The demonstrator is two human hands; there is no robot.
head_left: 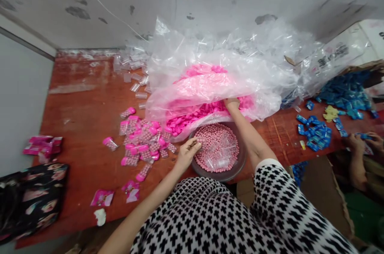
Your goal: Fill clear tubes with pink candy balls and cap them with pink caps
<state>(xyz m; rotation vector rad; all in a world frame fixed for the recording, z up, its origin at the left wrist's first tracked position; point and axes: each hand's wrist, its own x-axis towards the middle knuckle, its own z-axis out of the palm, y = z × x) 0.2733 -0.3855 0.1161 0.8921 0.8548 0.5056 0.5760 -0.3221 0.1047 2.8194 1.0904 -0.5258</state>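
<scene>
A dark round bowl full of pink beads stands at the table's front edge, with clear plastic tubes lying on the beads. My left hand is over the bowl's left rim, its fingers pinched round a small clear tube of beads. Behind the bowl, a large clear bag holds bright pink caps. My right hand reaches into the bag's opening among the caps; its fingertips are hidden. Left of the bowl lies a pile of bead-filled tubes with pink caps.
Empty clear tubes lie left of the bag. Pink packets and a black floral bag are at the far left. At the right are blue packets and another person's hands. A wall stands behind the table.
</scene>
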